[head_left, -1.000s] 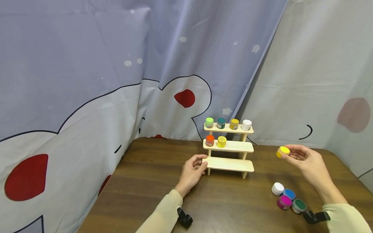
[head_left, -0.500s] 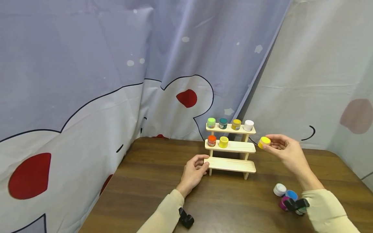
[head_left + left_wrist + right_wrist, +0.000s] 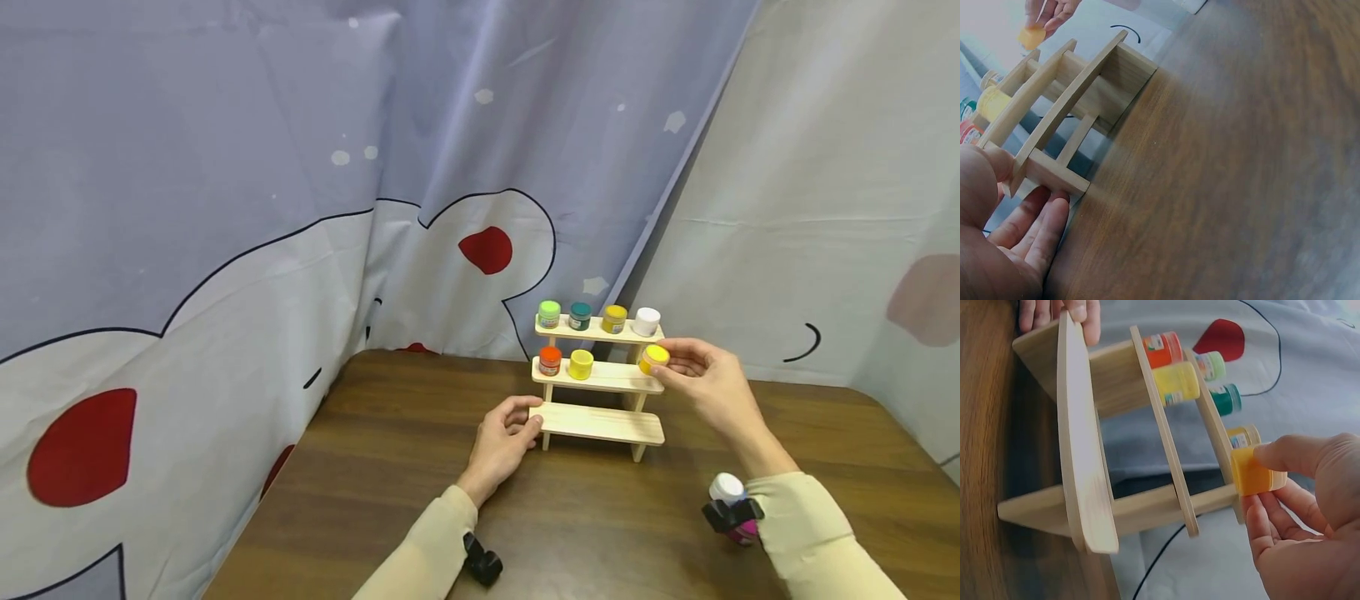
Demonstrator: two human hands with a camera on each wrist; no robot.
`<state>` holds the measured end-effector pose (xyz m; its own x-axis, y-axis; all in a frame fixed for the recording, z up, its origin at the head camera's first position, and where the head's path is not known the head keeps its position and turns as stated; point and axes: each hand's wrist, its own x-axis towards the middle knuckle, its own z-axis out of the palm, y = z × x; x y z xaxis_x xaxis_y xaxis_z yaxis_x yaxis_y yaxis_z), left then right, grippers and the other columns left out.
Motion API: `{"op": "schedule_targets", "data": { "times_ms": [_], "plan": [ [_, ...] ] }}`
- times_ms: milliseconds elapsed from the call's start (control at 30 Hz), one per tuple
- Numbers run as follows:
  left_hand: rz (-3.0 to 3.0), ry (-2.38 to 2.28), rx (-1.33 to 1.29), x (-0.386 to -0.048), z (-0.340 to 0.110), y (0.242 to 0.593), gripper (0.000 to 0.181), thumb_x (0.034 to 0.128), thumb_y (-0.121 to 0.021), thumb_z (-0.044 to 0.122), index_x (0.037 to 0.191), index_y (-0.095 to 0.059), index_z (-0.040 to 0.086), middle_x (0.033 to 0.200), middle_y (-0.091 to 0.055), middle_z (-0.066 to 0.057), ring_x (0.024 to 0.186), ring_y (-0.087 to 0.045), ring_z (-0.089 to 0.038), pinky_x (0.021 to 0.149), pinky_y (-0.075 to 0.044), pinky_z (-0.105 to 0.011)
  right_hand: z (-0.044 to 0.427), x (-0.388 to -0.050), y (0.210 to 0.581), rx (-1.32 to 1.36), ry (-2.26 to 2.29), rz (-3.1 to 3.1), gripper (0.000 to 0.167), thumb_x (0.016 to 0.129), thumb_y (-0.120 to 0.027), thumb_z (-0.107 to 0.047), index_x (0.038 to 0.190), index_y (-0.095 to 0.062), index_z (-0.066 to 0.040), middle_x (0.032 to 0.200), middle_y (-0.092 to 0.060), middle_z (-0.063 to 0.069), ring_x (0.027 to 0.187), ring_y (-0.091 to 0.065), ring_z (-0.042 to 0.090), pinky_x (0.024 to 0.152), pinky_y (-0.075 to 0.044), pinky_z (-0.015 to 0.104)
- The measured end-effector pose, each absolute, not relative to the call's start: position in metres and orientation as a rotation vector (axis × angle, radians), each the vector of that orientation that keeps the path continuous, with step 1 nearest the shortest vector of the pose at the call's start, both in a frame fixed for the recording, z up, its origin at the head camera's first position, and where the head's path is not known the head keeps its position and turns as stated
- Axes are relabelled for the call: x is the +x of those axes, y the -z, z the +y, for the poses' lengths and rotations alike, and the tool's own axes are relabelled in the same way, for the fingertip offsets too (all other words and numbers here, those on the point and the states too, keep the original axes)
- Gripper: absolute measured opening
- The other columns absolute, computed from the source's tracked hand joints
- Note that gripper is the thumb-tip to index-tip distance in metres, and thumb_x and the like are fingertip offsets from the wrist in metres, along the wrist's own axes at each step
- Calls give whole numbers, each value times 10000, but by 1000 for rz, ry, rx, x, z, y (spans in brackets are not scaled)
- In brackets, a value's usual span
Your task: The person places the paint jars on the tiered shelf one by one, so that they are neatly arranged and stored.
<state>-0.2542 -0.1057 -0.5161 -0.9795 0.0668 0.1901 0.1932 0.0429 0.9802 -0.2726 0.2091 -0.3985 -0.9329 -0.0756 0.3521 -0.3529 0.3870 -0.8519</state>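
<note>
A three-tier wooden display stand [image 3: 597,423] stands on the table. My left hand [image 3: 501,442] grips the left end of its bottom shelf, thumb on top and fingers beneath, as the left wrist view shows. Between thumb and fingertips, my right hand [image 3: 705,383] pinches a small yellow paint jar [image 3: 655,358] at the right end of the middle shelf. In the right wrist view this jar [image 3: 1252,472] appears apart from the shelf board. An orange-red jar [image 3: 550,361] and a lighter yellow jar [image 3: 581,364] sit on the middle shelf's left half.
Light green [image 3: 549,314], teal [image 3: 580,316], dark yellow [image 3: 613,318] and white [image 3: 647,321] jars line the top shelf. By the right sleeve, a white jar [image 3: 726,487] and a magenta jar [image 3: 744,533] are partly covered on the wooden table [image 3: 360,467]. A patterned curtain [image 3: 247,275] hangs behind.
My right hand has carried the yellow paint jar leftward and slightly up, from the right of the stand to the middle shelf's right end. My left hand keeps its grip on the bottom shelf.
</note>
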Motion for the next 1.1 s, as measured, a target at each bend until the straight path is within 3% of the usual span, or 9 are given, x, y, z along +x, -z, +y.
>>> {"op": "schedule_targets", "data": {
  "times_ms": [200, 300, 500, 733, 1100],
  "plan": [
    [-2204, 2094, -275, -255, -105, 515, 270, 1080, -760, 142, 1350, -764, 132, 1150, -787, -138, 1027, -788, -346, 841, -691, -390, 195, -277, 400, 391, -1551, -2428, 473, 1008, -830, -49, 1424, -661, 99, 1303, -737, 215, 1013, -695, -41, 878, -588, 100],
    [-2198, 2100, -273, -255, -104, 516, 270, 1079, -759, 135, 1349, -764, 130, 1140, -788, -133, 1018, -786, -363, 841, -692, -410, 190, -279, 400, 389, -1532, -2453, 474, 1007, -831, -53, 1426, -663, 93, 1324, -719, 282, 997, -697, -37, 868, -592, 105],
    [-2190, 2108, -261, -255, -104, 519, 270, 1074, -760, 125, 1345, -763, 120, 1132, -795, -137, 1002, -784, -388, 855, -691, -483, 180, -283, 404, 398, -1495, -2492, 463, 1004, -835, -55, 1415, -676, 85, 1296, -729, 295, 967, -703, -23, 846, -602, 116],
    [-2199, 2093, -246, -256, -104, 517, 268, 1071, -768, 147, 1340, -768, 137, 1140, -804, -123, 997, -790, -366, 836, -692, -433, 173, -289, 409, 376, -1471, -2523, 450, 1005, -832, -61, 1411, -689, 71, 1273, -740, 277, 952, -690, -12, 837, -588, 105],
    [-2205, 2080, -237, -255, -104, 517, 267, 1069, -768, 141, 1337, -770, 135, 1136, -806, -129, 989, -792, -376, 844, -691, -471, 170, -290, 415, 360, -1397, -2570, 421, 1004, -839, -76, 1388, -710, 41, 1238, -755, 239, 987, -700, 92, 836, -575, 99]
  ]
}}
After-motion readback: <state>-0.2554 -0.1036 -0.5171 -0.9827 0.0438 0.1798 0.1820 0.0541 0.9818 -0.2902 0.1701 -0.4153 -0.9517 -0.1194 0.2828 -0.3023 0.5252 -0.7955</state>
